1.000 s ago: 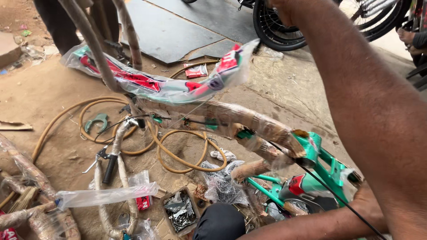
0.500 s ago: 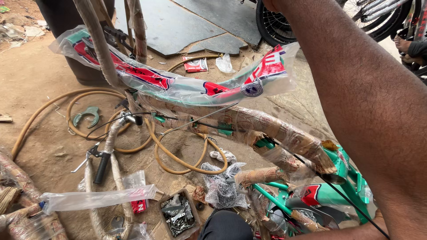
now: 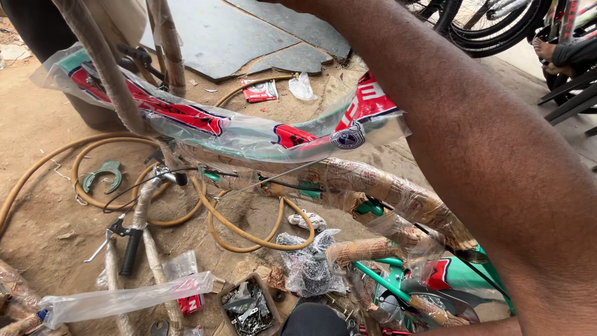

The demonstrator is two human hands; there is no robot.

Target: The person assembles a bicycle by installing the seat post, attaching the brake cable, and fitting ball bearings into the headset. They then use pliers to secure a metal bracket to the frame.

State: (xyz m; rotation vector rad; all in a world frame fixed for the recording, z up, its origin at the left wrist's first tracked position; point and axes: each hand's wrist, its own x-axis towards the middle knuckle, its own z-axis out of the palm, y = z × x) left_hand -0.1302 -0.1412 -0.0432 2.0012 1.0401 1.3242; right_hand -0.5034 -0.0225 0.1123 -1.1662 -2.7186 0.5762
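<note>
Over the last second the view closed in and swung across a dirt yard strewn with bicycle parts, so the wrapped pieces filled more of the picture while staying where they lay; nothing on the ground appeared to have been moved. At far left, a yellow hose [image 3: 93,202] lay in loose coils around a small green bracket [image 3: 103,177], with a black-gripped brake lever [image 3: 121,242] below it and an open box of bolts [image 3: 245,306] further along the bottom edge. Across the middle arched a green-and-red mudguard [image 3: 249,134] sealed in clear plastic, propped above the ground, and just beneath it ran the bicycle frame [image 3: 385,186], its tube bound in brown paper, sloping down to bare green tubing [image 3: 454,277] at lower right. The person's bare arm [image 3: 472,155] now covered much of the right side, having lifted higher across the view, stretched from the lower right corner up past the top edge, above both mudguard and frame. Neither the right hand nor the left hand showed, so their grip could not be told. Tyres [image 3: 497,28] stood behind.
</note>
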